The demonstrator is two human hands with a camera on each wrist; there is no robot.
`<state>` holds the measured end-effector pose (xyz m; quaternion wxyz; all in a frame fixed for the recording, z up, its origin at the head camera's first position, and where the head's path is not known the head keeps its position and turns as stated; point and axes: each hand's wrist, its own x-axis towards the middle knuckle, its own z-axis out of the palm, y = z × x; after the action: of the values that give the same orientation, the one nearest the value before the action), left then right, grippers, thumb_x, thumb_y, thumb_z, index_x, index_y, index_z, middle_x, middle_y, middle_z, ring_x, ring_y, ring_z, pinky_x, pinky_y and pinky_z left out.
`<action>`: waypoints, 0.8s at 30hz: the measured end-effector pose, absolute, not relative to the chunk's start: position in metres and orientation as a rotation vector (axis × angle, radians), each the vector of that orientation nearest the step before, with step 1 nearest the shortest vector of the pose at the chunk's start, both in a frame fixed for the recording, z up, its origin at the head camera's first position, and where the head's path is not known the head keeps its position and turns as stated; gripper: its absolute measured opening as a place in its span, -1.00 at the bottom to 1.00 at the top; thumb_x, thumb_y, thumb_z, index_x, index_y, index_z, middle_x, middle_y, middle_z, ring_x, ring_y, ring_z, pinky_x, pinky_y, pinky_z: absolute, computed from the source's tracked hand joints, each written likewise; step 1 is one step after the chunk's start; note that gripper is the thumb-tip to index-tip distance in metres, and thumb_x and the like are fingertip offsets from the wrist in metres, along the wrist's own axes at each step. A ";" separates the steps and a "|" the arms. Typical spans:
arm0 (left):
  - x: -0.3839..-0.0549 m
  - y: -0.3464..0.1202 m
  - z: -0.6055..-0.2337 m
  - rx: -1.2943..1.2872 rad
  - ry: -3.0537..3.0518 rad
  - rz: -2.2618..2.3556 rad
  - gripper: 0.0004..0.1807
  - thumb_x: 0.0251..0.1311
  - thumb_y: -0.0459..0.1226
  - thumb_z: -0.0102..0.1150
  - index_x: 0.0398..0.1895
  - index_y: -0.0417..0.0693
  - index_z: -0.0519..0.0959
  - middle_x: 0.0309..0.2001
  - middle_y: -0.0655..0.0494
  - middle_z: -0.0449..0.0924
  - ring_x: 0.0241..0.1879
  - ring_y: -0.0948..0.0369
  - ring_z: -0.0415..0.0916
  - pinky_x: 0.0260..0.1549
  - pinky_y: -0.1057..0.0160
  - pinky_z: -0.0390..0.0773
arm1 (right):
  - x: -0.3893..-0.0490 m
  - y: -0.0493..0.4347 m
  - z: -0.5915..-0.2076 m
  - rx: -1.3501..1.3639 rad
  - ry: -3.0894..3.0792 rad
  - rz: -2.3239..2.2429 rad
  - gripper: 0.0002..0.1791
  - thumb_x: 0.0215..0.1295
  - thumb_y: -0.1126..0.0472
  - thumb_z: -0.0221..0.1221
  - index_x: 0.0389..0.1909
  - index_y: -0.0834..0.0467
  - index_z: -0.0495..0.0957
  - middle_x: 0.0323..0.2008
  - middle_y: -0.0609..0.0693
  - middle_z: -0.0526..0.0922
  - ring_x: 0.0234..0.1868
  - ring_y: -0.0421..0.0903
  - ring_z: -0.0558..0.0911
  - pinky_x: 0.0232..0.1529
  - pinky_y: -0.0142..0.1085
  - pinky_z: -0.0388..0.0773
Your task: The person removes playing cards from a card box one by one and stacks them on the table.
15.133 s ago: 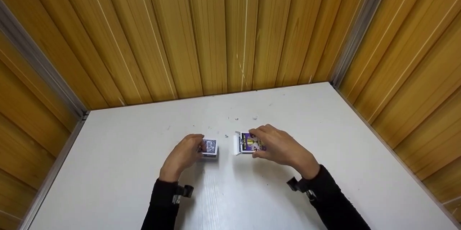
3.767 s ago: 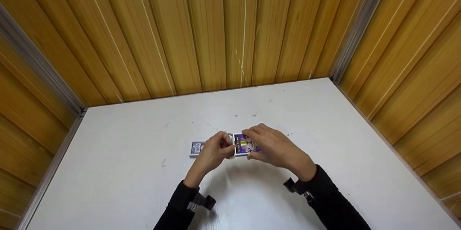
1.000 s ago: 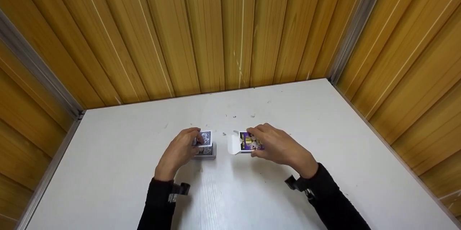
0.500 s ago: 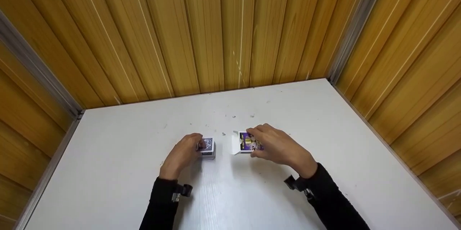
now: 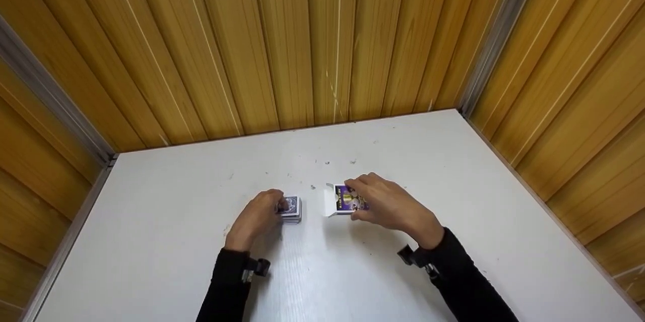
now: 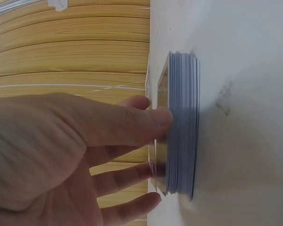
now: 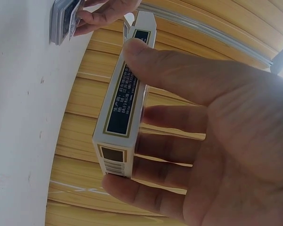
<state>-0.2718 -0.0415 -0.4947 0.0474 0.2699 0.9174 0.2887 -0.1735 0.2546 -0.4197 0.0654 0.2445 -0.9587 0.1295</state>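
Observation:
A stack of playing cards (image 5: 292, 219) with blue patterned backs lies on the white table, left of centre. My left hand (image 5: 256, 218) pinches a top playing card (image 5: 291, 204) between thumb and fingers. Seen by the left wrist camera, the thumb meets the edge of the thick stack (image 6: 183, 127), and a thin gap shows under the top. To the right, my right hand (image 5: 393, 206) grips a purple and white card box (image 5: 345, 198) by its long sides. The box's end flap (image 5: 330, 201) stands open toward the stack. Printed lettering covers the box's side (image 7: 120, 108) beside the right thumb.
The white table (image 5: 403, 155) carries small dark scuffs beyond the hands. Yellow wood-grain panels (image 5: 282, 50) wall it in at the back and both sides, with grey metal posts in the corners. A gap of bare table separates the stack from the box.
At 3.8 s ago the left hand was at the box's flap end. A second ago it held a card raised over the stack; it has since lowered it onto the stack. The right hand stays put.

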 end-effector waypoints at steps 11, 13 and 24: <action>-0.272 -0.042 -0.498 0.858 2.795 0.843 -0.63 -0.03 -0.76 0.18 -0.30 -0.18 0.63 -0.21 0.06 0.64 -0.18 0.16 0.53 -0.09 0.11 0.59 | -0.173 0.254 -0.420 0.762 -2.879 0.391 -0.25 0.17 0.05 0.51 0.32 0.27 0.48 0.07 0.15 0.64 0.05 0.03 0.59 -0.05 -0.10 0.59; -0.272 -0.042 -0.499 0.854 2.789 0.849 -0.63 -0.04 -0.76 0.18 -0.30 -0.18 0.63 -0.20 0.06 0.64 -0.16 0.15 0.54 -0.07 0.09 0.59 | -0.173 0.254 -0.420 0.760 -2.886 0.391 -0.24 0.18 0.05 0.51 0.33 0.27 0.47 0.07 0.15 0.64 0.04 0.03 0.59 -0.05 -0.09 0.59; -0.273 -0.042 -0.504 0.870 2.810 0.829 -0.61 -0.03 -0.73 0.11 -0.29 -0.14 0.64 -0.11 0.06 0.62 -0.08 0.13 0.55 -0.03 0.10 0.58 | -0.174 0.256 -0.420 0.760 -2.890 0.401 -0.25 0.19 0.06 0.50 0.33 0.27 0.46 0.09 0.16 0.63 0.08 0.06 0.59 -0.01 -0.07 0.59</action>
<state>-0.2732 -0.0419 -0.5036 0.0427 0.2844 0.9186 0.2712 -0.1736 0.2559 -0.4205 0.0632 0.2517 -0.9566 0.1327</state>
